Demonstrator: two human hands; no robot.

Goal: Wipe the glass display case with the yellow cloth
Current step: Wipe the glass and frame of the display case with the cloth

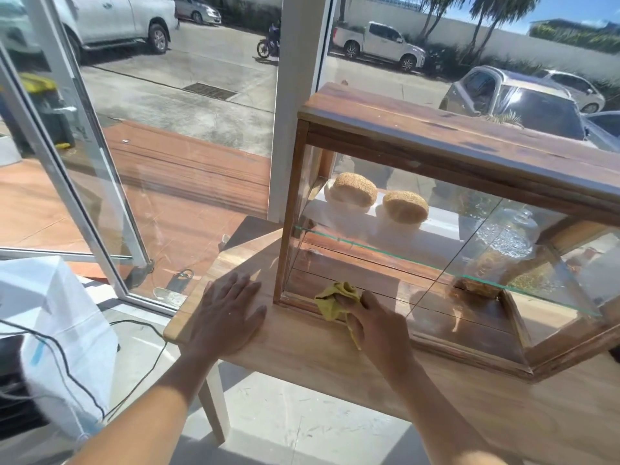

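A wood-framed glass display case (446, 152) stands on a wooden table (302, 357). Inside, two sesame buns (354, 189) rest on a white tray, above a glass shelf (419, 256). My right hand (379, 327) grips a crumpled yellow cloth (335, 302) and presses it against the bottom left of the case's front glass, by the wooden base rail. My left hand (228, 313) lies flat, fingers spread, on the tabletop just left of the case's corner post.
A glass jar (506, 243) and a brown pastry (476, 286) sit in the case's right part. A white bag (63, 330) with a black cable over it stands at the left. Large windows and a white pillar (295, 95) rise behind the table.
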